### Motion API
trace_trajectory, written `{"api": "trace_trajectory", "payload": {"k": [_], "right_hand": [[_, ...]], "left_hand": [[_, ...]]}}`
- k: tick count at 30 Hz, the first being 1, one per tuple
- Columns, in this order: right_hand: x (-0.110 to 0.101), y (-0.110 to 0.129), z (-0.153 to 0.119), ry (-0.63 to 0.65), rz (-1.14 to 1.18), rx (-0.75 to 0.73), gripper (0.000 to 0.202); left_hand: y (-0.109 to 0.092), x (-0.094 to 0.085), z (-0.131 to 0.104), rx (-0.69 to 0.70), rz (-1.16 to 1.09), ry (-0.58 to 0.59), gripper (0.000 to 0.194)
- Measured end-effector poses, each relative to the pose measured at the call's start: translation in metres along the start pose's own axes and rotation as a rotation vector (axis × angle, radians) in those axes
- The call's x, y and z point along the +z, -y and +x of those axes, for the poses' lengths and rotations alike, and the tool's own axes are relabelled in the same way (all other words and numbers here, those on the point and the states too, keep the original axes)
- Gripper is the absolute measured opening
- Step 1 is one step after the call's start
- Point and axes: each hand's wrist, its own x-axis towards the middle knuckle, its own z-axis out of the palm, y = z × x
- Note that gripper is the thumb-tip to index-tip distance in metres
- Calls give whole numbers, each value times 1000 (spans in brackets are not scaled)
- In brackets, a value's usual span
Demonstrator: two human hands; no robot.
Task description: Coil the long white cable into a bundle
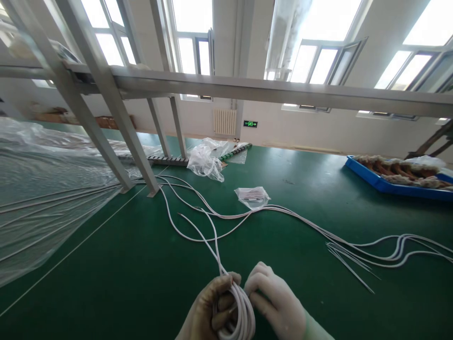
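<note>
Both gloved hands are on the coil (240,309), near centre: your left hand (207,311) is wrapped shut around its loops, your right hand (274,300) pinches it from the right. One cable (198,231) trails far-left across the green table (106,283). More cables (371,250) lie right, a small bag (253,196) beyond.

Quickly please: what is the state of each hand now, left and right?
Left hand: closed around the coil of white cable.
Right hand: fingers curled, pinching the same coil.
</note>
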Motion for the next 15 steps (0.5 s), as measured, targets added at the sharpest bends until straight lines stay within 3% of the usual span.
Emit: {"api": "trace_trajectory", "payload": {"k": [2,6,8,15], "right_hand": [[11,1,4,-42,75,-19,22],[28,2,11,-68,277,134,15],[30,3,13,-82,335,154,19],[25,13,4,-86,408,250,47]], "left_hand": [[10,-8,-1,-8,-3,-27,39],[33,-23,4,299,127,-164,33],[37,-24,7,377,175,-210,33],[8,3,5,87,-4,-121,15]]}}
